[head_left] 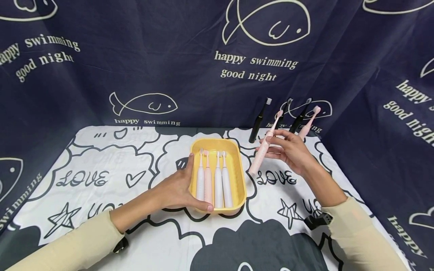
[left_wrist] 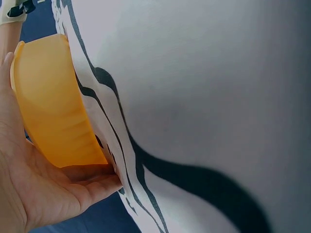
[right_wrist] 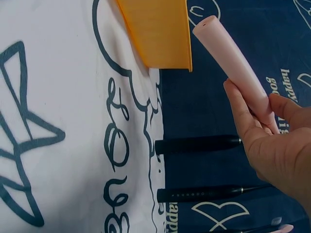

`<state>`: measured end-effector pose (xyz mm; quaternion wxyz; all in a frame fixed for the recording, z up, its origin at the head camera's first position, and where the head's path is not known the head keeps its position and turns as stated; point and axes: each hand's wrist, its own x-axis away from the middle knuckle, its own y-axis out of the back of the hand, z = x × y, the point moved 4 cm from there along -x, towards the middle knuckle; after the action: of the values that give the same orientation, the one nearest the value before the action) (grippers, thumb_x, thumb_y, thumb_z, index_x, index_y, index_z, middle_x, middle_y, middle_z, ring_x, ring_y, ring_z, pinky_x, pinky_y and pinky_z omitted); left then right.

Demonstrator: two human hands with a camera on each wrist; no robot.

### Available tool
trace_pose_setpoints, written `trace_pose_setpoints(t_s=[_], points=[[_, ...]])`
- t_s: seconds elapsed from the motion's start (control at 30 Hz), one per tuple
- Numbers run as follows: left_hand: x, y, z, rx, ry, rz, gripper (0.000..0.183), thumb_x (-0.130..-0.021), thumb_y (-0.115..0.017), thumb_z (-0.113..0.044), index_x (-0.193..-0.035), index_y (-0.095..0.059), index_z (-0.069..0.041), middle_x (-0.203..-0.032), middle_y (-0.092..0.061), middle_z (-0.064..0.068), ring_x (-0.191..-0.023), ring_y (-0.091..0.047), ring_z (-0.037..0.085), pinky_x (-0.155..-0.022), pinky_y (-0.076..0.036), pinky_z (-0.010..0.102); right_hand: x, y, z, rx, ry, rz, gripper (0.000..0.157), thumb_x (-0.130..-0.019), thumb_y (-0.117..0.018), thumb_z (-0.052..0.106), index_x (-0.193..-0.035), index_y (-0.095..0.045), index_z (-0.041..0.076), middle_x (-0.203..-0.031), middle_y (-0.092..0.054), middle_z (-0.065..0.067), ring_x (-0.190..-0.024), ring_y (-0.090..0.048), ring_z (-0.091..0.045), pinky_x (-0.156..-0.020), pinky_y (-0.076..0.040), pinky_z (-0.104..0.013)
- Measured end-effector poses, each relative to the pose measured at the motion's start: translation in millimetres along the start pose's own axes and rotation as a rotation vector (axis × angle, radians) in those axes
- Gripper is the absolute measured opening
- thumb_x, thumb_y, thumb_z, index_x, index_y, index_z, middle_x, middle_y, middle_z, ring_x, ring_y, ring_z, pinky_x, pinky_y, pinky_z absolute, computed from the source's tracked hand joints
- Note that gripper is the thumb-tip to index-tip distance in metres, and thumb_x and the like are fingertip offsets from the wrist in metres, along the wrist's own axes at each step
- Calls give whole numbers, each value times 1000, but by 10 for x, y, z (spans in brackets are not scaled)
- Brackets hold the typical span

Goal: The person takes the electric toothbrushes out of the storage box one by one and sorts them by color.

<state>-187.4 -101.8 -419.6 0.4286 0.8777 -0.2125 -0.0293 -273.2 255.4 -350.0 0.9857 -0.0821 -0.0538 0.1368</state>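
My left hand point(head_left: 176, 188) holds the left side of a yellow tray point(head_left: 242, 180), thumb over the near rim and fingers along the outer wall. Three white electric toothbrushes point(head_left: 218, 188) and a pink one point(head_left: 208, 184) lie side by side in it, heads pointing away from me. To the right of the tray, my right hand point(head_left: 288, 150) pinches another pink electric toothbrush point(head_left: 259, 158) around its handle. It tilts with its head up and its base toward the tray. In the right wrist view the handle's base point(right_wrist: 209, 24) faces the yellow tray wall point(right_wrist: 160, 39).
Three black electric toothbrushes point(head_left: 256, 126) and another pink one point(head_left: 308, 126) stand upright at the back right, partly behind my right hand. A white patterned cloth point(head_left: 135, 233) covers the table. Dark blue fish-print curtains point(head_left: 190, 56) rise at the back and sides.
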Motion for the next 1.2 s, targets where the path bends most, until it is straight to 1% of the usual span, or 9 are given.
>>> trace_pose_setpoints(t_s=[0.2,0.4,0.5,0.67,0.83,1.03,1.2], points=[[-1,-6,10,2,-5,-1,182,-60,-94,-89,-180,18,-10,-152,-67,17,-123,-67,21,-112,-55,49,2,95,1,-22,35,-9,24,-115,-61,2,-136,-50,4,-112,-86,-6,-101,-87,-24,-90,-69,-37],[-7,-3,2,2,-11,-6,182,-60,-95,-89,-180,17,-9,-149,-68,16,-122,-67,21,-112,-55,49,-23,192,6,-20,84,-40,20,-114,-63,1,-129,-52,6,-113,-87,-6,-100,-87,-23,-90,-69,-37],[-7,-2,0,2,-4,-7,182,-60,-96,-88,-180,16,-9,-153,-67,17,-124,-67,21,-113,-55,49,-37,240,2,-24,102,-56,18,-113,-63,0,-127,-53,7,-111,-87,-6,-98,-87,-23,-88,-70,-36],[-8,-8,9,2,2,-5,182,-60,-95,-89,-180,17,-10,-155,-65,18,-126,-66,22,-113,-54,49,-50,314,-11,-44,116,-82,21,-112,-66,-2,-128,-55,7,-107,-87,-6,-96,-87,-24,-86,-70,-37],[-9,-11,11,-2,4,-1,182,-60,-94,-90,-180,17,-10,-144,-70,14,-120,-67,20,-110,-55,48,-59,390,-25,-27,131,-127,24,-111,-67,-3,-128,-55,7,-106,-87,-4,-95,-87,-22,-87,-70,-36],[-7,-8,7,-3,1,-1,182,-60,-94,-90,-180,17,-10,-141,-70,12,-118,-66,19,-109,-55,47,-87,455,-26,-4,130,-163,27,-110,-69,-2,-130,-54,7,-107,-88,-2,-96,-87,-19,-87,-69,-33],[-2,3,-2,6,-24,-9,183,-60,-94,-89,-179,17,-8,-133,-72,9,-117,-67,18,-110,-55,47,-103,493,-37,33,129,-191,26,-110,-69,-1,-129,-54,8,-102,-87,4,-94,-86,-16,-87,-69,-31]])
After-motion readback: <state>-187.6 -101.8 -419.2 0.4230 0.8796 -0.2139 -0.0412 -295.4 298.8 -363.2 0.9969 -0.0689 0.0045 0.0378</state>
